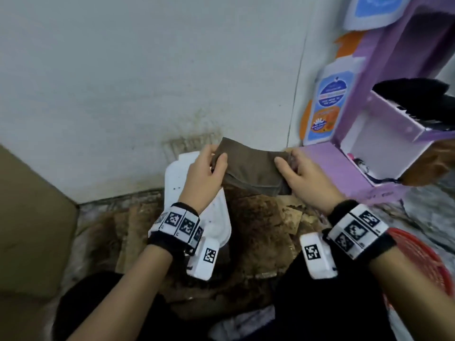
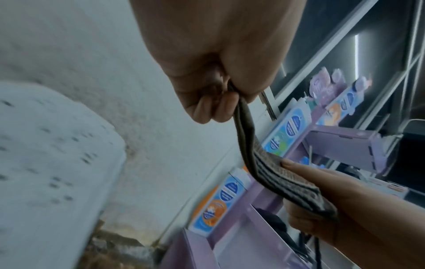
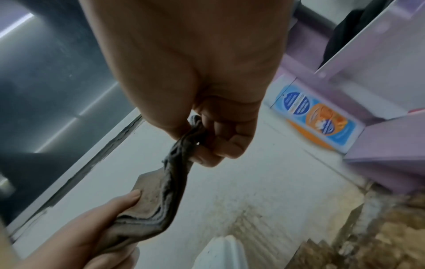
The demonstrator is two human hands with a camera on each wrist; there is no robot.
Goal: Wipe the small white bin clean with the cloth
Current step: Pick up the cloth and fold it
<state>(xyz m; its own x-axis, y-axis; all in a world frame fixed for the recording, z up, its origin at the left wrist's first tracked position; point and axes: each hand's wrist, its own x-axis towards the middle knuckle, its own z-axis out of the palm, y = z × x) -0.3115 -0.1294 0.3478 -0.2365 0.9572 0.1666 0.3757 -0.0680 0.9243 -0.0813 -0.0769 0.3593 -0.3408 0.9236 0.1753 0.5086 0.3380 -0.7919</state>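
A folded grey-brown cloth [image 1: 251,168] hangs stretched between my two hands in front of the wall. My left hand [image 1: 216,156] pinches its left end, and my right hand [image 1: 286,158] pinches its right end. The left wrist view shows the left hand [image 2: 227,103] gripping the cloth [image 2: 248,138] edge-on, the right hand [image 2: 322,200] on the far end. In the right wrist view the right hand [image 3: 202,143] grips bunched cloth [image 3: 161,191]. The small white bin [image 1: 177,175], dotted with small holes, lies on the floor below my left hand, partly hidden by it. Neither hand touches the bin.
A purple shelf unit [image 1: 369,148] with coloured labels stands at the right against the white wall [image 1: 123,82]. A brown cardboard box [image 1: 29,217] sits at the left. Torn brown cardboard [image 1: 258,230] covers the floor. A red basket [image 1: 418,262] lies by my right forearm.
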